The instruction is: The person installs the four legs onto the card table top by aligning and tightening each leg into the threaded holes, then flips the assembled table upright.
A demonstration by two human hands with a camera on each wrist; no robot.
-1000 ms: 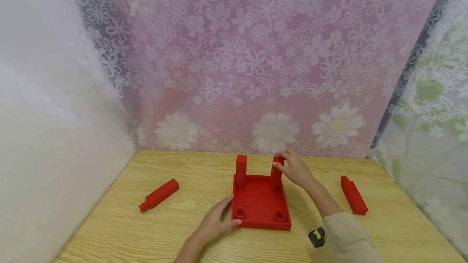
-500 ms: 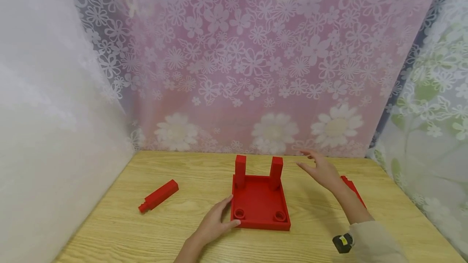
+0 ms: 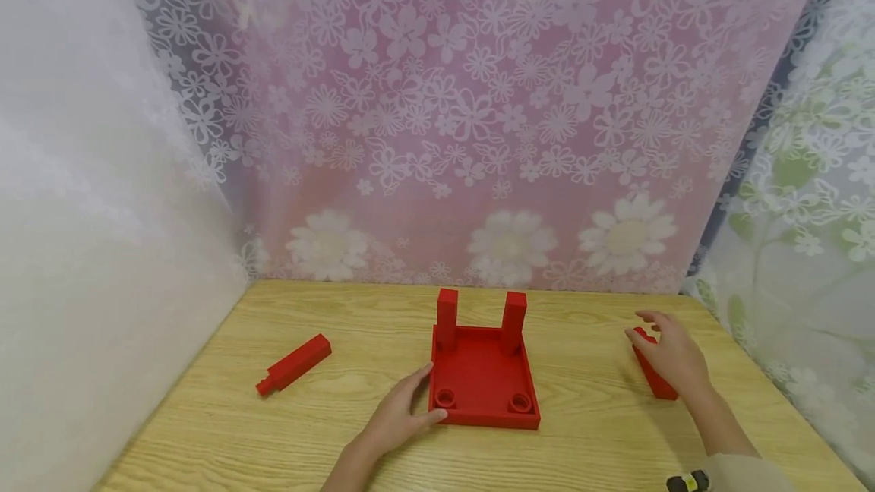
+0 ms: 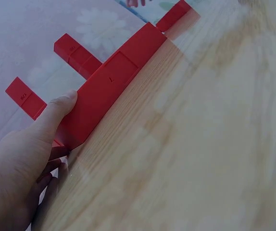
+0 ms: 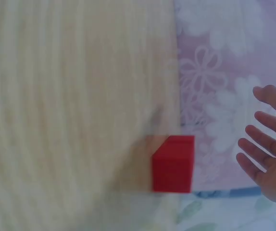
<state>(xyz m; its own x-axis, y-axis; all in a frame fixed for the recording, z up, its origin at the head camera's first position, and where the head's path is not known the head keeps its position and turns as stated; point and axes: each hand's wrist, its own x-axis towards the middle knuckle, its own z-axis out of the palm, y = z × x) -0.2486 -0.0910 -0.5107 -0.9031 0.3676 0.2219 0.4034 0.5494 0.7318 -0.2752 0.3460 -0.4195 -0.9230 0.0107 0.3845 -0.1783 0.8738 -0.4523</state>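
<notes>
A shallow red tabletop (image 3: 485,378) with a raised rim lies underside up in the head view. Two red square legs (image 3: 447,321) stand upright in its far corners, and round sockets (image 3: 520,402) show in the near ones. My left hand (image 3: 398,420) grips the near left corner, thumb (image 4: 67,102) on the front edge and fingers round the left side. Over at the right, my right hand (image 3: 677,355) hovers with spread fingers above a loose red leg (image 3: 658,380), partly covering it. The right wrist view shows that leg (image 5: 173,166) end-on, apart from the hand.
Another loose red leg (image 3: 294,365) with a notched peg lies on the wooden table (image 3: 328,446) to the left. A flowered pink curtain (image 3: 424,135) rises along the table's back edge. White sheeting (image 3: 102,211) closes the left side, patterned cloth (image 3: 807,249) the right.
My right hand has left the upright far right leg and travelled right to the loose leg, its fingers apart. The left hand has stayed at the tabletop's corner.
</notes>
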